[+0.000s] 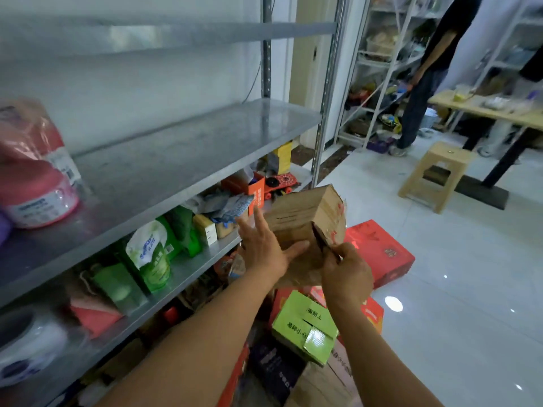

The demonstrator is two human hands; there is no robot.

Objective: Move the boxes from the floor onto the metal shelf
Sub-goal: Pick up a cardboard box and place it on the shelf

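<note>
The brown cardboard box (305,218) is in the air between my hands, just off the front edge of the metal shelf (191,148), lower than its wide middle board and above the pile of boxes on the floor. It is tilted: its long axis runs from near me up and away, and the far upper corner points toward the shelf's right front post (326,98). The end face with red print is turned to the right. My left hand (264,248) lies flat against the box's left side, fingers straight and spread, thumb stretched across its near face. My right hand (346,271) has its fingers curled and pinches the box's near right edge. To the left, the middle board shows bare steel from the pink plastic-wrapped packs (32,171) at its left end all the way to the post. The board below it is crowded up to its lip with a green pouch (150,254) and small packages. Under my forearms sit a green box (305,324) and other cartons, and a red box (379,251) lies on the floor just right of my hands. Past it the white tile is open as far as a wooden stool (440,171) and a table (484,110), where another person (435,69) stands by far white racks.
</note>
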